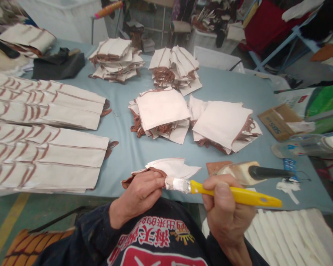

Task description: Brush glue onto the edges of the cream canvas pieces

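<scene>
My left hand point(144, 192) is closed on a small cream fabric piece with a brown edge point(173, 168), held at the table's near edge. My right hand point(224, 207) grips a yellow-handled brush point(238, 195); its white, glue-coated bristles touch the piece beside my left fingers. A second, wider brush with a black handle point(255, 173) lies just behind the yellow one on the blue table point(233, 87).
Several stacks of cream pieces point(161, 111) with brown trim sit mid-table. Long rows of overlapped pieces point(44, 147) cover the left side. A cardboard box point(277, 122) and a clear plastic bottle point(308, 146) lie at the right. White pieces point(291, 236) are spread at lower right.
</scene>
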Demonstrator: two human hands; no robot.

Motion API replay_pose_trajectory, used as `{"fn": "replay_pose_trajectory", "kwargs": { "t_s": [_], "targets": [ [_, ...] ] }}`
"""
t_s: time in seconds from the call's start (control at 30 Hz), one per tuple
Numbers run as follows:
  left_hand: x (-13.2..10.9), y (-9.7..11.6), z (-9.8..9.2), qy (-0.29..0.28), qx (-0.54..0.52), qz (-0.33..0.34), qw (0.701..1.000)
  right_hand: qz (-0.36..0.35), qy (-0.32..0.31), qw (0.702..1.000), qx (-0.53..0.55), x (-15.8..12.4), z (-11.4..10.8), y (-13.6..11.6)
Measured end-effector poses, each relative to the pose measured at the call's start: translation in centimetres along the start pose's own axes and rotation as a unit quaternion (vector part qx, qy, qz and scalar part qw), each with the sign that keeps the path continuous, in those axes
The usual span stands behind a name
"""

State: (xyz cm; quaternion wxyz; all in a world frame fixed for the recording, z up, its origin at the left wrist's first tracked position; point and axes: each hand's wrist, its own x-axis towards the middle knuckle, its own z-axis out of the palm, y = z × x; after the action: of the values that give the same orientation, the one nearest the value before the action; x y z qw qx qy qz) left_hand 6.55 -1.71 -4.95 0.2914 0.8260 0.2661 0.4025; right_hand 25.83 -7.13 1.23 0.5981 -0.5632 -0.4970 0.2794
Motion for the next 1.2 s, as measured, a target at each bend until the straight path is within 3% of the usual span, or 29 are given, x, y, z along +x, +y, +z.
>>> {"fn": "replay_pose_trajectory", "kwargs": {
  "t_s": [0.13,0.37,0.57,0.7,0.77,0.87,0.97,1.07,1.2],
  "targets": [
    [0.4,-0.4,0.2,-0.004,-0.012,0.019,1.0,0.041,-0.044,0.997,0.044,0.3,0.8,-0.1],
    [1.0,0.1,0.3,0.023,-0.028,-0.007,0.999,0.074,0.085,0.989,0.097,1.6,-0.3,0.5],
    [0.4,0.0,0.7,0.041,-0.02,-0.026,0.999,0.143,0.066,0.981,0.109,1.1,1.5,2.7],
    [0.4,0.3,0.6,0.038,-0.046,-0.061,0.996,0.16,0.114,0.969,0.148,2.0,2.1,3.0],
    [0.5,0.5,0.3,0.047,-0.066,-0.114,0.99,0.158,0.138,0.965,0.157,2.6,1.6,2.7],
    [0.9,0.7,-0.5,0.034,-0.138,-0.239,0.961,0.131,0.15,0.967,0.159,2.9,0.5,1.6],
    [1.8,1.0,-1.6,-0.01,-0.247,-0.339,0.908,0.073,0.111,0.979,0.155,2.4,0.0,0.6],
    [2.7,1.4,-2.4,-0.047,-0.32,-0.368,0.872,-0.005,0.064,0.99,0.127,1.9,0.1,0.6],
    [2.9,1.9,-2.6,-0.076,-0.348,-0.38,0.854,-0.127,0.017,0.992,-0.003,2.2,0.3,2.1]
  ]
}}
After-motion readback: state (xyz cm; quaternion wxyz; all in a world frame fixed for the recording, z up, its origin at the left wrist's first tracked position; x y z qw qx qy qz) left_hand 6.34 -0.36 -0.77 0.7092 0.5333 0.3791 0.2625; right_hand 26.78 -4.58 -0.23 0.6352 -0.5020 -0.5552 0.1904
